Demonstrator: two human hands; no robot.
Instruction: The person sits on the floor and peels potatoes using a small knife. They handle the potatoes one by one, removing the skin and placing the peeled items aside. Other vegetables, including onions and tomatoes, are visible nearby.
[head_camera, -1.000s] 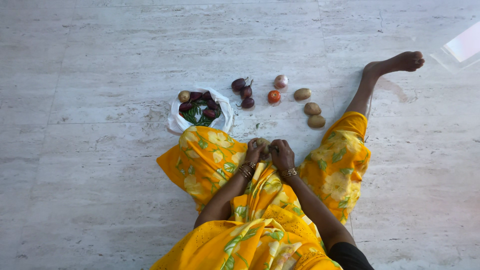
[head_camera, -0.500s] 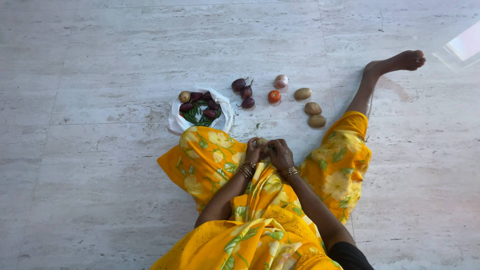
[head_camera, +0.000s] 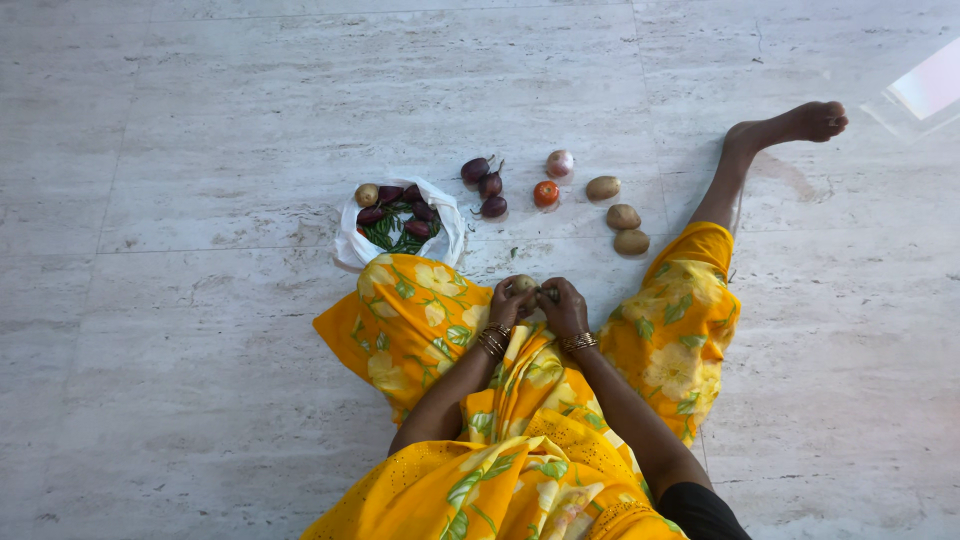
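Both hands (head_camera: 540, 305) grip small potato (head_camera: 523, 284), mostly hidden.

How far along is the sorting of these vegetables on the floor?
Laid out on the floor: three aubergines, a tomato, an onion and three potatoes. In hand: the left hand and right hand together hold a small brownish vegetable, probably another potato. Left: the white bag holds more aubergines, greens and one potato.

ahead: bag (head_camera: 352, 243), aubergines (head_camera: 485, 186), potatoes (head_camera: 622, 216) block | sides: bare floor (head_camera: 180, 330)
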